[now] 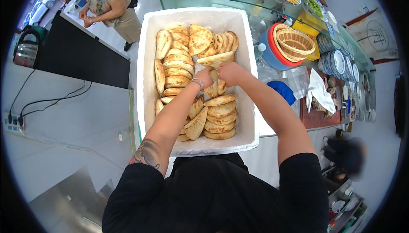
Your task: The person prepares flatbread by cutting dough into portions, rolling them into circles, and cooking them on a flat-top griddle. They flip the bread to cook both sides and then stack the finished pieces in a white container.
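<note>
A white foam box (pixel 252 111) stands before me, holding rows of browned flatbreads (pixel 177 65). Both my hands are down inside it, close together right of its middle. My left hand (pixel 204 77), with a bracelet at the wrist, has its fingers against an upright flatbread (pixel 211 87); its grip is partly hidden. The fingers of my right hand (pixel 232 73) are bent at the lower edge of a tilted, half-round flatbread (pixel 215 60). Below my hands, more flatbreads (pixel 221 118) stand stacked in a row. One large flatbread (pixel 200 39) leans above them.
To the right, wicker baskets (pixel 295 44) sit on a red-rimmed blue bucket (pixel 271 54). Stacked bowls (pixel 334 62) and a white cloth (pixel 321 90) over a red board (pixel 308 114) lie farther right. A glass counter (pixel 198 1) borders the top. A person (pixel 110 3) stands at upper left.
</note>
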Action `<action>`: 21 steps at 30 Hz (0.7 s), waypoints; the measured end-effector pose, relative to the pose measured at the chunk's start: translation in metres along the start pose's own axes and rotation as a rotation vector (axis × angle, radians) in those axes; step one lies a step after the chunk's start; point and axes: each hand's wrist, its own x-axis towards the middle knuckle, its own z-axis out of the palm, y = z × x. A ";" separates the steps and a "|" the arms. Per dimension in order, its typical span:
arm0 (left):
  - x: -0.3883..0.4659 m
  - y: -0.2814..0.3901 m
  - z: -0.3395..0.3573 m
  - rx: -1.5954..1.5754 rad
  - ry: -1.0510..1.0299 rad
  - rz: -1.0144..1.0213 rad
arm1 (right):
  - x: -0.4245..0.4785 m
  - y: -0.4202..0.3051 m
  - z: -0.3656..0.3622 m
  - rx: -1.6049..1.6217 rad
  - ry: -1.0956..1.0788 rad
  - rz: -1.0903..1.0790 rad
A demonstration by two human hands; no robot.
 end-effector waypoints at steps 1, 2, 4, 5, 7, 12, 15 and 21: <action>0.005 -0.012 -0.003 0.089 0.152 0.098 | -0.002 -0.007 -0.011 0.073 0.011 0.030; 0.015 -0.035 -0.007 0.178 0.304 0.191 | -0.004 -0.016 -0.020 0.148 0.023 0.055; 0.014 -0.068 -0.022 0.220 0.513 0.365 | -0.016 -0.034 -0.008 0.349 0.065 0.100; 0.010 -0.072 -0.036 0.171 0.596 0.447 | -0.020 -0.038 0.005 0.454 0.110 0.115; -0.043 -0.012 -0.062 -0.373 0.342 0.090 | -0.034 -0.046 0.035 0.624 0.076 0.226; -0.051 -0.028 -0.018 -0.844 0.331 -0.052 | -0.038 -0.045 0.014 0.842 0.164 0.594; -0.059 -0.034 0.005 -0.604 0.115 -0.092 | -0.023 -0.046 0.008 0.960 0.383 0.673; -0.126 -0.060 0.002 0.348 0.315 0.134 | 0.041 -0.038 0.041 0.826 0.101 0.394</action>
